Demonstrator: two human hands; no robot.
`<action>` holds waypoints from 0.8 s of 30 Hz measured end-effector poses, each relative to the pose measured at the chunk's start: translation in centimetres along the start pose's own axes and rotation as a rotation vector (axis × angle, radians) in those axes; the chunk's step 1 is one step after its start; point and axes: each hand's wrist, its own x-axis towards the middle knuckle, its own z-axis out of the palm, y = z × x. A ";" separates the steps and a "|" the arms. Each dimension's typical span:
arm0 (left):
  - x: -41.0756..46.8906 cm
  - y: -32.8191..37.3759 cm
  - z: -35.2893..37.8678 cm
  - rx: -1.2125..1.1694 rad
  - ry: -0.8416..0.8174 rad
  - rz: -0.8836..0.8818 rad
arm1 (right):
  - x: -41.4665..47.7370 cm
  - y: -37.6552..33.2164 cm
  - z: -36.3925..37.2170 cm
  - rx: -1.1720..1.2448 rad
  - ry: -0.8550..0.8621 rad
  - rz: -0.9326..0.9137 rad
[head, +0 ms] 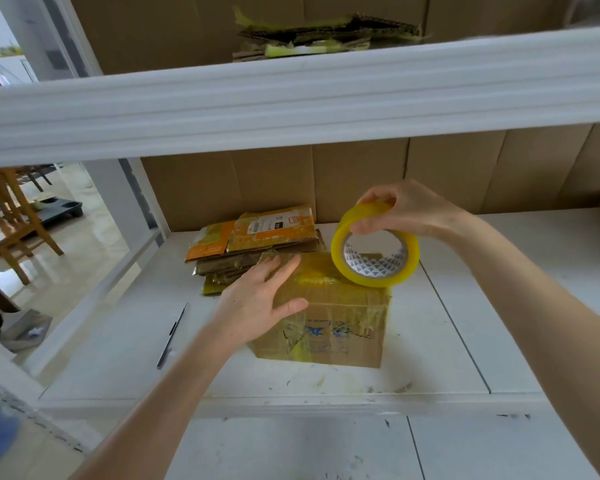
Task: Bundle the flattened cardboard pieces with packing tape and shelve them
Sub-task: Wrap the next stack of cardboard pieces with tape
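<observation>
**Taping the cardboard bundle on the middle shelf**

Right hand is gripping the packing tape roll — thumb hooked inside the core, fingers curled over the outer rim. It is holding the roll on edge so its bottom is touching the top rear of the cardboard bundle. That orientation is letting tape pay out flat along the top face; a yellowish strip is already lying there just under the roll.

Left hand is pressing flat on the bundle's top left, fingers spread and released, not grasping anything. Judging by the pose, it is pinning the stack so the pull from the roll isn't dragging it across the shelf.

Bundle is sitting mid-shelf, well forward of the back wall, leaving room to work the roll around it. A second stack of flattened pieces is lying behind-left, touching or nearly touching the bundle's rear corner. A pen-like tool is lying to the left, apart from everything, probably the cutter. Another taped stack is sitting on the upper shelf.

Wrap looks partway done; shelving is not yet started.
</observation>
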 end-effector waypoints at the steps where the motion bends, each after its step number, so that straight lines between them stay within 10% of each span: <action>1: 0.0 0.3 -0.2 0.026 -0.012 -0.004 | -0.2 0.1 -0.1 0.004 -0.038 -0.002; 12: 0.8 5.4 0.8 0.176 0.061 0.044 | -3.6 5.1 3.5 0.500 0.146 0.036; 24: 1.0 4.6 1.3 0.229 0.018 0.033 | -4.1 4.6 0.8 0.408 0.238 -0.067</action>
